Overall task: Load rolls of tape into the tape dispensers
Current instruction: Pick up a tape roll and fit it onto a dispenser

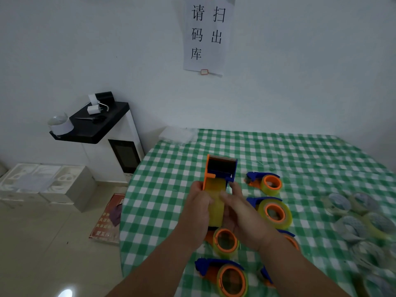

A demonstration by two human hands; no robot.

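Observation:
I hold an orange and blue tape dispenser (220, 169) upright above the table, its cutter end pointing away from me. A yellowish roll of tape (216, 207) sits in it, between my palms. My left hand (198, 207) grips the dispenser's left side. My right hand (240, 211) grips its right side, with the thumb on the tape. Several loaded dispensers lie on the green checked tablecloth (171, 168): one at the back right (265, 182), one beside my right wrist (273, 212), two below my hands (225, 242) (227, 275).
Several loose tape rolls (360, 219) lie in a heap at the table's right side. A clear flat packet (176, 135) rests at the far left table edge. Left of the table stand a white cabinet with a black top (100, 123) and white foam boxes (42, 183) on the floor.

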